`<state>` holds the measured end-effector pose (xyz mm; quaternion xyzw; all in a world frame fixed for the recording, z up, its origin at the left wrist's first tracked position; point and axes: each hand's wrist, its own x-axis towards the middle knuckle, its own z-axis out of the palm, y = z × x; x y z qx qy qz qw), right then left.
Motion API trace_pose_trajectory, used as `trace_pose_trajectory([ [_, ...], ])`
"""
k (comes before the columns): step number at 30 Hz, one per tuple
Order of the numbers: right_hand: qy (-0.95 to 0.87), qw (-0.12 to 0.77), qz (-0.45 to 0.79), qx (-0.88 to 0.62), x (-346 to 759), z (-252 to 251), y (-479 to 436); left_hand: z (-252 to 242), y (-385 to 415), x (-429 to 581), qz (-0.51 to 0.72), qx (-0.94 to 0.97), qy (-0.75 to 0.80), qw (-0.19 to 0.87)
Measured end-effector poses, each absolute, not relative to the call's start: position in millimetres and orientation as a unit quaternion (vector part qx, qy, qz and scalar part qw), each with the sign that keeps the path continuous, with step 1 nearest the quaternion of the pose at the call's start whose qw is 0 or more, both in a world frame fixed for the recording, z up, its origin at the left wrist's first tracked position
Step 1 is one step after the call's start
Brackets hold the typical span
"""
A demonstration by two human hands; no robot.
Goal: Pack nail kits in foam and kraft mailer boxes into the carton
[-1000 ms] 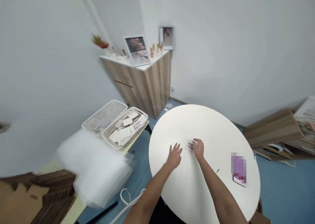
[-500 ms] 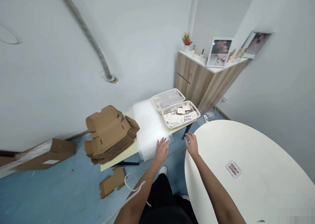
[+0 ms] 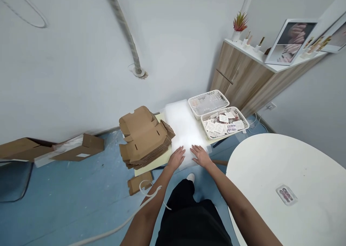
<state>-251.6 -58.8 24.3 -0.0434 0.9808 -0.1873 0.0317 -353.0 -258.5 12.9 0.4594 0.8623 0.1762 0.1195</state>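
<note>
Both my hands rest on the near end of a stack of white translucent foam sheets (image 3: 183, 121) lying on a narrow pale-yellow table (image 3: 162, 162). My left hand (image 3: 177, 157) is flat with fingers stretched out, and nothing shows in it. Beside it, my right hand (image 3: 200, 156) lies with fingers spread on the same stack, near its right edge. To the left sits a pile of flattened brown cardboard boxes (image 3: 146, 132). On the right stand a white basket of small carded packets (image 3: 225, 136) and, behind it, another white basket (image 3: 193, 111) with clear plastic pieces.
A round white table (image 3: 259, 174) stands at the right, bearing a small clear packet (image 3: 287, 195). One folded carton (image 3: 139, 183) lies on the blue floor. A white cable (image 3: 116, 228) hangs across my left arm. A wooden cabinet (image 3: 243, 73) and long cardboard boxes (image 3: 92, 147) stand by the wall.
My right hand has moved left from beside the round table onto the foam sheets. My left hand now lies flat on their near end. The view has shifted left.
</note>
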Motion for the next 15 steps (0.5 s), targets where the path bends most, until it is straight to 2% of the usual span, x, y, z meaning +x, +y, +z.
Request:
trace_pose_trajectory([
  [6, 0.981, 0.023, -0.194, -0.017, -266.5, 33.7, -54.8, 37.0, -253.3, -364.9, 0.262, 0.437, 0.852, 0.119],
  [15, 0.979, -0.026, -0.203, 0.007, -233.9, 84.0, -3.7, 100.4, -213.0, -336.9, 0.361, 0.493, 0.784, 0.113],
])
